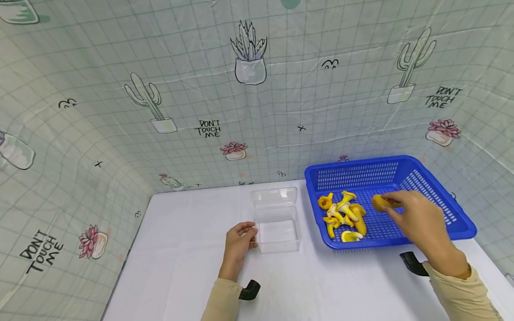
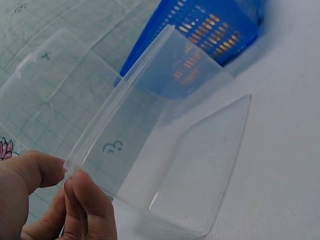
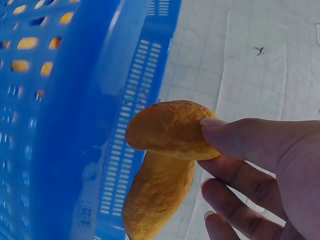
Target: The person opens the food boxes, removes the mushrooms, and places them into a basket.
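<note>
My left hand (image 1: 238,243) pinches the left rim of a clear plastic box (image 1: 279,246) on the white table, thumb and fingers on either side of the edge in the left wrist view. The box's hinged lid (image 1: 277,196) is flipped back, and its inside (image 2: 205,165) looks bare. Over the right part of a blue basket (image 1: 401,240), my right hand (image 1: 423,223) pinches a yellow-brown mushroom (image 3: 167,127) between thumb and fingertips; a long, thick part (image 3: 157,195) extends below the pinched part. Several yellow mushrooms (image 1: 347,209) with pale stems lie in the basket's left half.
The basket stands at the right, close against a patterned cloth backdrop (image 1: 281,102) that rises behind and beside the table (image 1: 192,249). Black curved mounts (image 1: 250,290) stick out by both wrists. A narrow strip of table separates box and basket.
</note>
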A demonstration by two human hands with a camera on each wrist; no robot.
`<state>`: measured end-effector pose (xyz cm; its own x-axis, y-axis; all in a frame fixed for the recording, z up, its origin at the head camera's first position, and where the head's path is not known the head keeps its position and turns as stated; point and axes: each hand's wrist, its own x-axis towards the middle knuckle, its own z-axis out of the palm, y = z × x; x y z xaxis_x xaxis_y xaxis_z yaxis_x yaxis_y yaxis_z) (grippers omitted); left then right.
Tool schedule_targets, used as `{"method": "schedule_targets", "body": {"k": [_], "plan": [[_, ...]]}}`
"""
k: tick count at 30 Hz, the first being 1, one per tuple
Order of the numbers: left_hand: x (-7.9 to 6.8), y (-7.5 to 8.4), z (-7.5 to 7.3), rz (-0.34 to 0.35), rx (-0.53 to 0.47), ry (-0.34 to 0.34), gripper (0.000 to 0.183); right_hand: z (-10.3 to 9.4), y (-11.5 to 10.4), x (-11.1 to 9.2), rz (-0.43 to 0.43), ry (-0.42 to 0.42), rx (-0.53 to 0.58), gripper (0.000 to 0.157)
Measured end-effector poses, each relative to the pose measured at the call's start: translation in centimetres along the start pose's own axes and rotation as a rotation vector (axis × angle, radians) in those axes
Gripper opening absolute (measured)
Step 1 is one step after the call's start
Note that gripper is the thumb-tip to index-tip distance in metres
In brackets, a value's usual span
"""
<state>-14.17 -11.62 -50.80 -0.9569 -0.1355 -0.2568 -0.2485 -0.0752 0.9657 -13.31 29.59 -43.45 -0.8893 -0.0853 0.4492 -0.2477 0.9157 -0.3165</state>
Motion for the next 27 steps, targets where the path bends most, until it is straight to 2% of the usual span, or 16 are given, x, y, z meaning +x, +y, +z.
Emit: {"method": "schedule_targets", "body": {"k": [11, 17, 27], "plan": [[-0.1, -0.2, -0.3, -0.014, 0.004, 0.0, 0.03, -0.7, 1.1, -0.2, 0.044, 0.0, -0.011, 0.032], [-0.2, -0.1, -0.3, -0.015, 0.007, 0.006, 0.031, -1.2, 1.9, -0.1, 0.04, 0.01, -0.02, 0.03], [-0.2, -0.3, -0.5, -0.011, 0.012, 0.001, 0.031, -2.2, 3.2, 1.2, 0.049, -0.009, -0.022, 0.026]]}}
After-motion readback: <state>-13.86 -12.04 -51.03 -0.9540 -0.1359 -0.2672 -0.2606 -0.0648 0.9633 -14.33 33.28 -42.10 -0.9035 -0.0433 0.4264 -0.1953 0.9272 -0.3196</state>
